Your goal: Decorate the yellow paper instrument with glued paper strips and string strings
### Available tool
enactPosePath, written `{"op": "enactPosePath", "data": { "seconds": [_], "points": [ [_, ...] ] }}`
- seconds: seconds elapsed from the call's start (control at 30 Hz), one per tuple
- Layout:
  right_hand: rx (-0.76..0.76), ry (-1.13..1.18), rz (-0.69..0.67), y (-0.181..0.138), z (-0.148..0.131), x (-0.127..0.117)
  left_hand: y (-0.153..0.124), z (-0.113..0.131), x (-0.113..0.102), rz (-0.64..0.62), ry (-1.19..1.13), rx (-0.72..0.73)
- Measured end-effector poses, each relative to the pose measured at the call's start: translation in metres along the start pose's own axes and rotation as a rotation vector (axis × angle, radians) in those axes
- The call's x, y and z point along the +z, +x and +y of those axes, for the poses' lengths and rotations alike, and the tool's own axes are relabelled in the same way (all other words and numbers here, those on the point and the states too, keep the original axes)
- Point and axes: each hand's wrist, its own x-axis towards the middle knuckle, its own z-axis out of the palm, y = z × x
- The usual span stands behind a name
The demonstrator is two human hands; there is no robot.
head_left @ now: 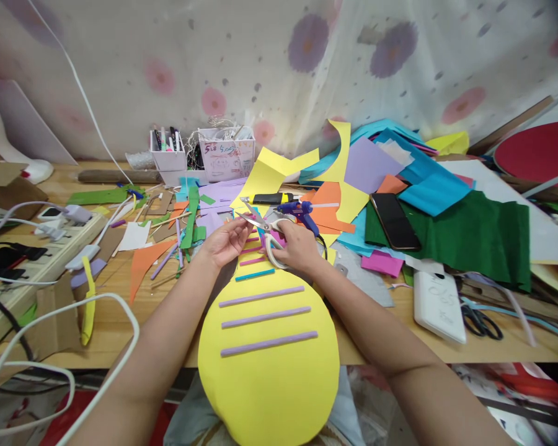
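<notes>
My right hand (301,246) grips a pair of scissors (274,248) with white handles, its blades apart and pointing left. At the blade tips, the fingers of my left hand (225,240) are pinched together; what they hold is too small to make out. Below both hands lies a yellow cutout (270,390) with a wide round end towards me and a narrow part running away under the hands. Across its round end are several purple strips (266,317). A blue strip (255,275) and a few pink strips (252,261) cross the narrower part.
Just beyond the scissors lie a blue glue gun (297,212) and a yellow-black cutter (272,199). Coloured sheets and a phone (394,221) cover the right side, near a white power bank (439,305) and black scissors (481,322). Left are paper scraps, a power strip (41,266) and looping white cables.
</notes>
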Motion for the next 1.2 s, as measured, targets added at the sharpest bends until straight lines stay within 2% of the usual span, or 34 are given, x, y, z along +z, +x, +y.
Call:
{"op": "enactPosePath", "data": {
  "seconds": [0.4,1.0,1.1,1.2],
  "points": [
    [-0.022,-0.006,0.051,0.001,-0.001,0.001,0.001,0.003,-0.002,-0.017,-0.059,-0.05],
    [0.039,-0.096,0.069,-0.001,0.003,0.002,0.0,0.0,0.002,0.039,-0.023,-0.01],
    [0.092,-0.075,0.035,0.0,0.007,0.002,0.001,0.0,0.0,0.016,0.066,0.034],
    [0.183,0.006,0.017,0.001,0.01,-0.001,0.001,-0.002,-0.003,-0.051,0.234,0.176]
  ]
}}
